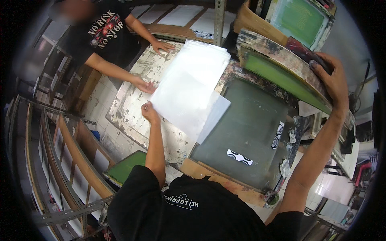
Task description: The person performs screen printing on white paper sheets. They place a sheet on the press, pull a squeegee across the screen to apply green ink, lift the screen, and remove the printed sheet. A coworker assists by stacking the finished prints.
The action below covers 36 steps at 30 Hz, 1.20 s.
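My left hand (149, 113) is closed in a pinch at the near left edge of a stack of white paper sheets (193, 76). A loose translucent sheet (214, 118) juts out from the stack's right side. My right hand (333, 78) wraps round the upper edge of a raised screen-printing frame (281, 64) with green mesh. By those fingers, a dark red squeegee-like piece (304, 53) rests against the frame. Below it lies the dark grey printing bed (249, 120), with two strips of black-and-white patterned paper (239, 157) on it.
Across the paint-stained table (130, 104), a person in a black shirt has one hand (161, 46) on the table and the other (144, 85) beside the stack. Drying racks (76, 160) stand at left. A small jar (272, 197) sits at the bed's near right corner.
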Motion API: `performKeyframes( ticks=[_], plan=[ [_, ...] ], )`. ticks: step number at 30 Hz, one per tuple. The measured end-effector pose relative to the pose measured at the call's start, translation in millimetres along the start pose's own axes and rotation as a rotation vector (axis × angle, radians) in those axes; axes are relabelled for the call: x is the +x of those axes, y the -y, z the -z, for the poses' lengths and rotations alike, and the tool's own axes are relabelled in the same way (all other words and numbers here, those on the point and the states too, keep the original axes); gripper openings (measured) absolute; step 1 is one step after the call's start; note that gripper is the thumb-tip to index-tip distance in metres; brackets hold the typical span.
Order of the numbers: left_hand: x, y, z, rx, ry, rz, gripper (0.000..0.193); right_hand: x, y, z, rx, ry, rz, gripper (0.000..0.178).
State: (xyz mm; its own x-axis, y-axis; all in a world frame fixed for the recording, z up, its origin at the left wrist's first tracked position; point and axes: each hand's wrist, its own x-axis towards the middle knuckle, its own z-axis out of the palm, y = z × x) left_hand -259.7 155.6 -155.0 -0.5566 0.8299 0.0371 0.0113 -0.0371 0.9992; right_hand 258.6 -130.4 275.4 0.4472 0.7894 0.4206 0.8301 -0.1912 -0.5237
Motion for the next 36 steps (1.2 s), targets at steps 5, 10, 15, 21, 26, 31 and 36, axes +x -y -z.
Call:
performKeyframes(
  ticks=[5,10,15,21,26,31,36],
  plan=[
    [-15,-46,24,0.642,-0.490,-0.464,0.036,1,3,2,0.027,0.051,0.001,0.049],
    [-78,-81,-12,0.386,0.208,-0.948,0.027,1,-2,-2,0.063,0.038,-0.008,0.047],
    [-119,-84,-60,0.520,0.667,-1.027,0.027,5,3,4,0.050,0.116,-0.023,0.050],
    [-128,-81,-78,0.460,0.669,-0.960,0.018,6,-6,3,0.070,0.101,-0.016,0.052],
    [-118,-49,-73,0.646,0.713,-0.930,0.023,2,3,2,-0.013,0.057,-0.033,0.052],
    [-111,-3,-63,0.581,0.767,-0.656,0.018,9,-8,3,-0.104,0.039,0.029,0.051],
    [-107,-11,-78,0.303,0.682,-0.512,0.011,6,6,2,-0.057,0.066,0.003,0.051]
  ],
)
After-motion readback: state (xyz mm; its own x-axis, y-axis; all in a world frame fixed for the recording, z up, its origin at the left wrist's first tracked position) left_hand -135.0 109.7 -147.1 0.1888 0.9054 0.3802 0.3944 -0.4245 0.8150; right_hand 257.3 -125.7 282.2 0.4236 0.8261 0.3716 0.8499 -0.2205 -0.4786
